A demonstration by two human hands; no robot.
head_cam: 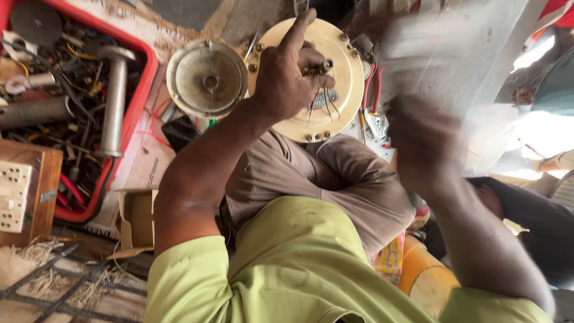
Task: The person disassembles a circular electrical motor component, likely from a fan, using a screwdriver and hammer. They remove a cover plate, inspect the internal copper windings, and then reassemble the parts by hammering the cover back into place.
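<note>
A cream round motor housing rests on my brown-trousered lap, with thin red and dark wires coming out of its centre. My left hand lies on the housing, fingers curled around its central shaft and the wire ends, index finger pointing up. My right hand is raised to the right of the housing and heavily blurred; it seems closed on a pale blurred object, but I cannot tell what that is. A second round cover, dished and dusty, lies just left of the housing.
A red tray at the left holds metal pipes, wires and small parts. A wooden switch board sits at the lower left, an open cardboard box beside it. Red-handled pliers lie behind the housing. Another person's dark clothing shows at the right.
</note>
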